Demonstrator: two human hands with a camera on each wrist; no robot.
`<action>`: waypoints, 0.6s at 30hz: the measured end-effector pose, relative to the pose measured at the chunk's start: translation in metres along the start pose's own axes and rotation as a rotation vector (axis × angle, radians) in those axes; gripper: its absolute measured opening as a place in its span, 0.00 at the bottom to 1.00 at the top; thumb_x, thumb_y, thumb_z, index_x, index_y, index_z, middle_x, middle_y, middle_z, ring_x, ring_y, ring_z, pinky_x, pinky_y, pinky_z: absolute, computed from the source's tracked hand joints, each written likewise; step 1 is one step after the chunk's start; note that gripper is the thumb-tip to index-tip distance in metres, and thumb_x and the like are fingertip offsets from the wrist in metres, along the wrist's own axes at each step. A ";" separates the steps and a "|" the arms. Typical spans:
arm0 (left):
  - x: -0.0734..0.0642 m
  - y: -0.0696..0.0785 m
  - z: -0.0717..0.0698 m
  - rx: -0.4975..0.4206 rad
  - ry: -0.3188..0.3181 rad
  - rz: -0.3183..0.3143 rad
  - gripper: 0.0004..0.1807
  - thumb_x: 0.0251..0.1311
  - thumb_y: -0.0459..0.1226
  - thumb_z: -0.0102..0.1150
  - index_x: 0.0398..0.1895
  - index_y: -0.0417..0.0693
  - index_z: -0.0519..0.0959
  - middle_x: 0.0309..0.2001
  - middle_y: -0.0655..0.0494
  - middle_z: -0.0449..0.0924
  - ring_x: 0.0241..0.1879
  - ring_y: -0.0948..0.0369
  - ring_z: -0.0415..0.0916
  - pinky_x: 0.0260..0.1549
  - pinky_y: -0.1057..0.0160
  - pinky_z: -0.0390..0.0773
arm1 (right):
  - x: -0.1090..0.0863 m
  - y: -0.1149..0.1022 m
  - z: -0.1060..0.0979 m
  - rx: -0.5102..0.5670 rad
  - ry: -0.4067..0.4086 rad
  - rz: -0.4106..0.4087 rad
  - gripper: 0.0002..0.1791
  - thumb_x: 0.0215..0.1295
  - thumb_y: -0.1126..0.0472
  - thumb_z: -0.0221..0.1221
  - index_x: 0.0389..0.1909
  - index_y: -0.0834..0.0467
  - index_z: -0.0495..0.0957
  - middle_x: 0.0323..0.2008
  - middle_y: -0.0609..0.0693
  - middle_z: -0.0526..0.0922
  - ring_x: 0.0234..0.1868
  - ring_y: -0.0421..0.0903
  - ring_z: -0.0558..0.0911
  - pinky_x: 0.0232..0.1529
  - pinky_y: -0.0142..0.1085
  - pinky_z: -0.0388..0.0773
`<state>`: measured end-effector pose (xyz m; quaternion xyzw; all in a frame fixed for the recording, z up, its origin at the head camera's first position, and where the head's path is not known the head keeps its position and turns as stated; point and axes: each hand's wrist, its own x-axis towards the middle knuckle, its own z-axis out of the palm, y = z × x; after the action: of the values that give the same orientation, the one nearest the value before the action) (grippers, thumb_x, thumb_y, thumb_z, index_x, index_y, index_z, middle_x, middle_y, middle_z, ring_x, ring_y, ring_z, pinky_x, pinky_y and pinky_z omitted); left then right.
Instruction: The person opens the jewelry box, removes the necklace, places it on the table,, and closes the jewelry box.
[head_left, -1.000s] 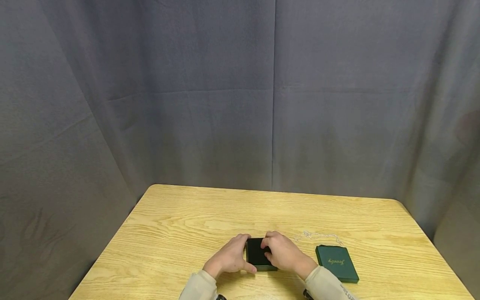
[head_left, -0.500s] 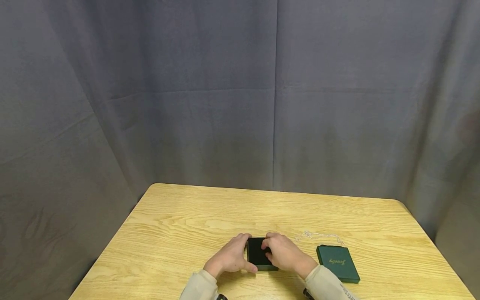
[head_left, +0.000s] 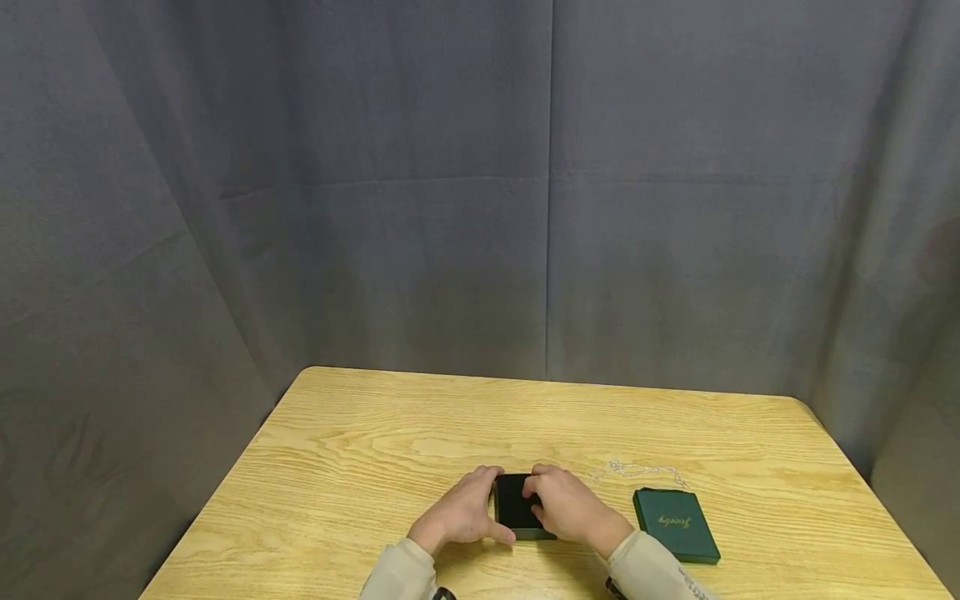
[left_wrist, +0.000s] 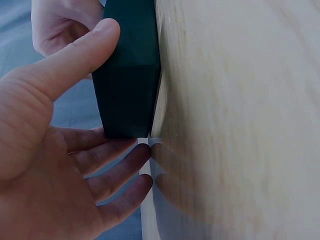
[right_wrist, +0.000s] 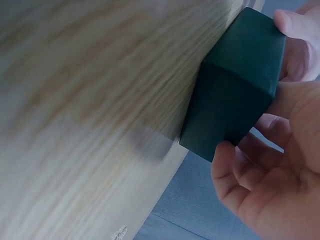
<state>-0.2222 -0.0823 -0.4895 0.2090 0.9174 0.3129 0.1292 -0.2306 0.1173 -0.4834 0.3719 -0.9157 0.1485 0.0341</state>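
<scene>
A small dark green jewelry box (head_left: 534, 534) with a black insert (head_left: 512, 502) rests on the table between both hands. The left hand (head_left: 467, 508) holds its left side, with the thumb at the near edge and the fingers at the far corner. Over the right part, the right hand (head_left: 566, 504) has thumb and index finger bent onto the black insert; their tips are partly hidden. In the right wrist view, the little finger of the right hand (right_wrist: 270, 175) touches the end wall of the green box (right_wrist: 225, 107).
To the right lies a green lid (head_left: 677, 527) with gold "Jewelry" lettering, seen upside down. A thin silver chain (head_left: 648, 472) is spread just behind it. The wooden table (head_left: 360, 433) ends in front of grey curtains (head_left: 420, 250).
</scene>
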 end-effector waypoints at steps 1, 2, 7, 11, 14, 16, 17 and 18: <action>0.000 0.000 0.000 -0.001 0.000 0.000 0.52 0.42 0.53 0.74 0.68 0.40 0.60 0.53 0.54 0.69 0.49 0.58 0.68 0.50 0.54 0.71 | 0.000 0.000 -0.001 0.001 -0.005 -0.002 0.06 0.53 0.67 0.67 0.33 0.59 0.82 0.33 0.48 0.76 0.35 0.45 0.79 0.38 0.36 0.79; 0.000 0.000 0.000 -0.003 -0.001 0.000 0.52 0.42 0.52 0.74 0.68 0.39 0.59 0.53 0.54 0.69 0.49 0.58 0.68 0.50 0.54 0.71 | -0.001 0.000 -0.001 0.003 -0.009 -0.005 0.06 0.53 0.67 0.67 0.34 0.59 0.82 0.33 0.48 0.76 0.36 0.45 0.79 0.38 0.36 0.78; -0.001 0.000 0.000 -0.004 -0.004 -0.005 0.52 0.43 0.52 0.74 0.68 0.39 0.59 0.53 0.53 0.69 0.50 0.57 0.68 0.50 0.53 0.71 | -0.004 0.003 -0.005 0.088 -0.028 -0.002 0.09 0.56 0.66 0.66 0.39 0.58 0.81 0.36 0.47 0.77 0.38 0.44 0.79 0.39 0.36 0.78; -0.001 0.001 0.000 0.006 -0.002 -0.009 0.52 0.43 0.52 0.74 0.68 0.40 0.59 0.55 0.53 0.68 0.52 0.56 0.68 0.50 0.52 0.71 | -0.007 0.004 -0.012 0.185 -0.016 0.031 0.10 0.59 0.64 0.64 0.43 0.59 0.80 0.39 0.46 0.78 0.39 0.43 0.79 0.39 0.35 0.78; 0.000 0.001 0.000 0.017 0.003 -0.017 0.52 0.42 0.53 0.74 0.68 0.40 0.59 0.56 0.52 0.68 0.53 0.55 0.68 0.51 0.52 0.70 | -0.010 0.007 -0.017 0.226 0.003 0.044 0.11 0.61 0.63 0.62 0.44 0.60 0.80 0.40 0.46 0.78 0.38 0.43 0.78 0.38 0.36 0.77; 0.000 0.001 0.000 0.021 0.005 -0.020 0.52 0.42 0.53 0.74 0.68 0.40 0.59 0.57 0.51 0.68 0.54 0.54 0.67 0.52 0.51 0.70 | -0.012 0.010 -0.019 0.246 0.011 0.052 0.10 0.63 0.62 0.61 0.44 0.60 0.79 0.40 0.46 0.78 0.39 0.43 0.78 0.38 0.36 0.77; 0.000 0.002 0.000 0.022 0.006 -0.020 0.53 0.42 0.53 0.74 0.68 0.40 0.59 0.57 0.51 0.68 0.55 0.54 0.67 0.52 0.51 0.70 | -0.013 0.011 -0.019 0.251 0.014 0.054 0.10 0.63 0.62 0.61 0.44 0.60 0.79 0.40 0.46 0.78 0.39 0.43 0.78 0.38 0.36 0.77; 0.000 0.001 0.000 0.022 0.008 -0.020 0.53 0.42 0.53 0.74 0.68 0.40 0.59 0.58 0.50 0.68 0.55 0.53 0.67 0.52 0.51 0.70 | -0.014 0.012 -0.020 0.262 0.016 0.057 0.10 0.64 0.62 0.60 0.44 0.60 0.79 0.40 0.46 0.78 0.39 0.44 0.78 0.38 0.37 0.77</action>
<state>-0.2215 -0.0812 -0.4889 0.1999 0.9234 0.3022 0.1266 -0.2300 0.1411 -0.4699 0.3458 -0.8984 0.2705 -0.0117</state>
